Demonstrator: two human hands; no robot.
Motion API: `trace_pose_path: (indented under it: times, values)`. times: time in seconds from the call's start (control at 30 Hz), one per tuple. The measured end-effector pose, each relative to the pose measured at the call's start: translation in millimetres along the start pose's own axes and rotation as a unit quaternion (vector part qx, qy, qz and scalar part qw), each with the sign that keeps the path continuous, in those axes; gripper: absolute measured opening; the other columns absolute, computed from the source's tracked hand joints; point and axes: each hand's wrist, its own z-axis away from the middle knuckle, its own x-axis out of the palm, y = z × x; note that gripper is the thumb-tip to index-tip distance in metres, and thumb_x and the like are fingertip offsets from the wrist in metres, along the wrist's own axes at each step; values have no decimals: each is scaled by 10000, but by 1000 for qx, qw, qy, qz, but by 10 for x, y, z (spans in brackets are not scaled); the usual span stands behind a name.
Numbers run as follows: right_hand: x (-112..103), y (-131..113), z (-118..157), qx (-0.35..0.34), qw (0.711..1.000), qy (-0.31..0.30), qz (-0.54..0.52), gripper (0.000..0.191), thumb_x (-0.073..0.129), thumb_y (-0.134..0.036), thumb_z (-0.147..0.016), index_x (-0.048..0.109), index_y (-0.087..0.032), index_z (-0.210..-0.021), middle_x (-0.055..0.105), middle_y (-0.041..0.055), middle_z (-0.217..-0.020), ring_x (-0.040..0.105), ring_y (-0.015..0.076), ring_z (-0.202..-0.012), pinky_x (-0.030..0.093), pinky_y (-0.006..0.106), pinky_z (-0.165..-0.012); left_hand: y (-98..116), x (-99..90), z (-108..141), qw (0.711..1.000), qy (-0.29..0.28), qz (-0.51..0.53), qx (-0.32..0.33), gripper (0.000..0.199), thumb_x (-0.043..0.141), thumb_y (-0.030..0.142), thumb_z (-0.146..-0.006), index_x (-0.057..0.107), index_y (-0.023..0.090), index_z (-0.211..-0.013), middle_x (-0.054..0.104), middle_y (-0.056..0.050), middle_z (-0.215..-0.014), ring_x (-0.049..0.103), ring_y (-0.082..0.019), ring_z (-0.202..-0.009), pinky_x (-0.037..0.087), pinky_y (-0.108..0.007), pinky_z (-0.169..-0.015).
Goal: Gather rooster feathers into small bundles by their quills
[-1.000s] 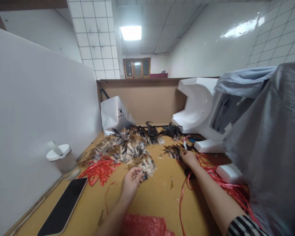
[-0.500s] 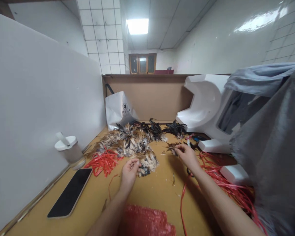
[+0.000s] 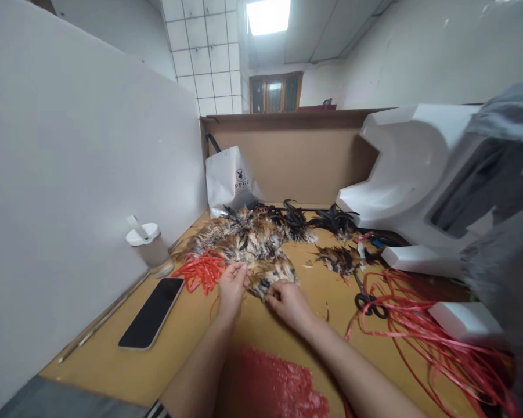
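In the head view my left hand is at the near left edge of a brown and cream feather bunch, its fingers pinched together; what they hold is too small to make out. My right hand is just to the right, over the near side of the same bunch, fingers closed, with their tips partly hidden. A larger feather pile lies behind both hands. Short red strips lie left of my left hand. A smaller dark feather bunch rests to the right.
A phone and a lidded cup stand at the left. Black-handled scissors, long red strands and white foam pieces are on the right. A red sheet lies in front, a white bag behind.
My right hand has moved left, away from the dark feathers, to the brown and cream bunch near my left hand. The camera view has shifted, and the scissors now show more fully.
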Motion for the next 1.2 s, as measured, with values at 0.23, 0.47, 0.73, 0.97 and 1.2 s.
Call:
trace_pose_path:
  times: [0.23,0.47,0.73,0.97,1.2]
  values:
    - [95,-39,47,-35,991,-27,125,159,545,-310,-702,571,-189,-803,596,54,-800,520,175,-740,320,242,-635,-28,-8,-9,1000,4,-15,-13,286,596,393,-636,549,139,-759,535,27,-579,366,-30,-390,259,-156,-388]
    - [97,23,24,-22,995,-1,97,156,414,-237,-801,566,-202,-793,582,45,-804,518,160,-763,326,236,-653,-67,-7,-12,1000,2,-16,-20,311,594,405,-637,545,136,-783,546,22,-591,360,-29,-383,247,-155,-382]
    - [28,-35,100,-139,986,-27,89,220,413,-193,-799,536,-227,-978,533,50,-873,483,157,-791,333,242,-695,-68,1,6,999,-11,2,-38,277,594,380,-645,539,143,-778,538,38,-576,349,-17,-369,246,-153,-382]
    - [80,-23,36,-124,987,12,100,228,376,-242,-831,586,-199,-753,536,50,-778,480,148,-719,332,244,-646,-33,-16,24,998,-28,29,-45,260,586,381,-664,528,140,-741,510,39,-579,321,-12,-373,177,-150,-349]
    - [106,92,-45,8,971,104,-215,164,490,-292,-753,584,-178,-680,545,20,-656,479,133,-627,350,232,-587,-31,-18,17,996,-15,56,-64,279,613,384,-634,526,144,-746,514,33,-600,339,-13,-385,171,-149,-349]
